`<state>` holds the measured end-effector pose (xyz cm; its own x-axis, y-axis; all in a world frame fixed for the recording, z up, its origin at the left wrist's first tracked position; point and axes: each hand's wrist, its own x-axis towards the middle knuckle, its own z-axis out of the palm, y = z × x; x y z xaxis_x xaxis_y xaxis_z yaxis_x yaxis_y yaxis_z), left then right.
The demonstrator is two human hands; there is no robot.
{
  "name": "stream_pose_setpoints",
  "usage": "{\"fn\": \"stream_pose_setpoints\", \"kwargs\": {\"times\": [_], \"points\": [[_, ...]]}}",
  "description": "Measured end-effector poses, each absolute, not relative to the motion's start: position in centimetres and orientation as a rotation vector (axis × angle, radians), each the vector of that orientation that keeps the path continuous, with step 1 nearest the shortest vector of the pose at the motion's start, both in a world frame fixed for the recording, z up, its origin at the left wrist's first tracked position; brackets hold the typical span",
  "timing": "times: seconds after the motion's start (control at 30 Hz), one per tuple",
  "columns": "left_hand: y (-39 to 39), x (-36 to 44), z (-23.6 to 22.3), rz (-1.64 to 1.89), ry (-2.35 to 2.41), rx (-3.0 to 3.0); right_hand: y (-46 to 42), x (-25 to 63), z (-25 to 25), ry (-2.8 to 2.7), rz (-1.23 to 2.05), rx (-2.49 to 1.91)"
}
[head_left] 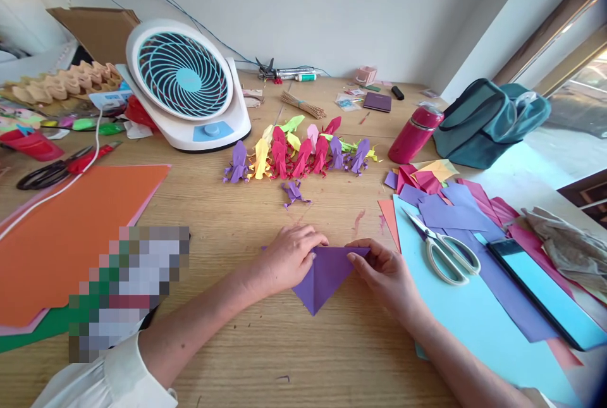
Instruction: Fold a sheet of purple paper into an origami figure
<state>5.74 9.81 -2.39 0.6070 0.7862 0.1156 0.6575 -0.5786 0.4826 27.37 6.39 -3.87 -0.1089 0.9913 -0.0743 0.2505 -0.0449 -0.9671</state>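
Observation:
A sheet of purple origami paper (327, 275), folded into a triangle, lies point-down toward me on the wooden table, a crease running down its middle. My left hand (289, 259) covers its left part, fingers bent over the top edge and thumb pressed on the paper. At the right corner, my right hand (382, 269) pinches the paper between thumb and fingers. Just beyond my hands sits a small purple folded paper figure (294, 191). Farther back stands a cluster of similar paper figures (302, 158) in red, yellow, pink, green and purple.
White-handled scissors (448, 250) and a phone (545, 291) lie on coloured paper at right. A red bottle (416, 135) and teal bag (488, 120) stand behind. At left are a fan (187, 85), orange paper (85, 237), black-handled scissors (52, 167) and a blurred-out object (137, 288).

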Motion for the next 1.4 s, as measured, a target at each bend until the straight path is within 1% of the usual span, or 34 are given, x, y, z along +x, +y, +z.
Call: {"fn": "stream_pose_setpoints", "kwargs": {"times": [0.13,0.2,0.47,0.6,0.7,0.83,1.2,1.4], "points": [[8.8,5.6,-3.3,0.595,1.227,2.526,6.2,27.5,-3.9,-1.640,0.972,-1.526],[8.0,5.4,-3.4,0.610,1.208,2.581,6.1,27.5,-3.9,-1.697,0.900,-1.540],[6.4,4.1,-4.7,0.739,1.034,2.852,6.0,27.4,-4.1,-1.752,0.845,-1.531],[6.7,3.8,-4.9,0.725,1.000,2.945,6.0,27.5,-4.4,-1.757,0.798,-1.514],[7.0,3.6,-4.4,0.574,1.000,2.964,6.1,27.6,-4.4,-1.773,0.769,-1.512],[7.3,3.3,-3.7,0.455,0.988,2.969,6.3,27.6,-4.5,-1.762,0.772,-1.520],[7.5,3.5,-3.7,0.445,0.956,3.106,6.3,27.1,-4.0,-1.500,0.990,-1.549],[7.3,3.5,-3.6,0.438,0.980,3.072,6.2,26.3,-4.5,-1.513,0.936,-1.573]]}}
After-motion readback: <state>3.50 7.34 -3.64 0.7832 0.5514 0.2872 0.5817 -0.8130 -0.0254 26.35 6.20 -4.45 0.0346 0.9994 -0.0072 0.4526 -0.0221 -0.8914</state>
